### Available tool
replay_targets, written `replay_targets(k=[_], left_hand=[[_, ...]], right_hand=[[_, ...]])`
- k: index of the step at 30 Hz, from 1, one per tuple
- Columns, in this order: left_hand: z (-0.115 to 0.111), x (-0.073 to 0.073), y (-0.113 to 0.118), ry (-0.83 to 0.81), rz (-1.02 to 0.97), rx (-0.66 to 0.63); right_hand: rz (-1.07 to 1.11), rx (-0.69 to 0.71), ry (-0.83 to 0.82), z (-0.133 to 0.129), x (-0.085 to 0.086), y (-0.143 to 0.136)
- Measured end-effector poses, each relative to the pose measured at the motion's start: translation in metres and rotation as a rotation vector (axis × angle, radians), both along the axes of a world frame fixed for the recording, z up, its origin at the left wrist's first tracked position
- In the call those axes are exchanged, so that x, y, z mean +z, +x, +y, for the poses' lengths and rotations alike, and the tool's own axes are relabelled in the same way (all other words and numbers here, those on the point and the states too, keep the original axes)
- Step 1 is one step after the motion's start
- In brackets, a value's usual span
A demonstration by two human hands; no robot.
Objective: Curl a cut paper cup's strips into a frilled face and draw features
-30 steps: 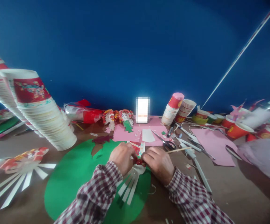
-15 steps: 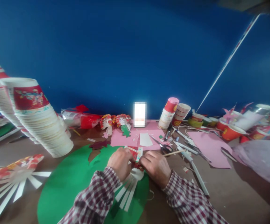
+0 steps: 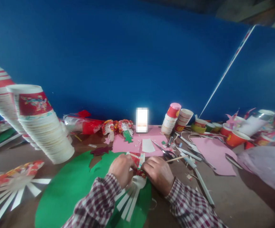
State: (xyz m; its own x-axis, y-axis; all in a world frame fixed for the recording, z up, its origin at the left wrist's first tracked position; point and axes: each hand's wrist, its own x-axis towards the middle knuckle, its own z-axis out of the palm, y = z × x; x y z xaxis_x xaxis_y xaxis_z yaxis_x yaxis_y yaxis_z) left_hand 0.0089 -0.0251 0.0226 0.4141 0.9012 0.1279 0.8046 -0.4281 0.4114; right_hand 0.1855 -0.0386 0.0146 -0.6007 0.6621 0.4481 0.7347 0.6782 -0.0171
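Observation:
My left hand (image 3: pixel 122 169) and my right hand (image 3: pixel 158 172) meet over a cut paper cup (image 3: pixel 138 181), whose white strips fan out toward me. Both hands have bent fingers pressed on the cup's red printed part. A thin wooden stick (image 3: pixel 176 159) sticks out to the right from beside my right hand. Under the cup and my left hand lies a large green paper (image 3: pixel 71 190). Just beyond my fingers is a red and white printed strip (image 3: pixel 135 157). My fingertips are partly hidden behind my knuckles.
Tall leaning stacks of paper cups (image 3: pixel 44 126) stand at the left, near another fanned cut cup (image 3: pixel 18 182). Scissors (image 3: pixel 168 154) rest by a pink sheet (image 3: pixel 118 146). Farther right are a glue gun (image 3: pixel 190 161), another pink sheet (image 3: pixel 215 152), red cups (image 3: pixel 237 136) and a plastic bag (image 3: pixel 265 164).
The whole view has shifted slightly, with the table things lower in the picture. Both hands keep nearly the same grip on the cut cup.

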Motion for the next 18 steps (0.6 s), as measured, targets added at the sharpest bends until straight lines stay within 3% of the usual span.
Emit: replay_targets(k=[18], left_hand=[[0.0004, -0.0006, 0.0002, 0.0, -0.018, -0.005]], right_hand=[[-0.001, 0.013, 0.021, 0.0014, 0.0015, 0.0023]])
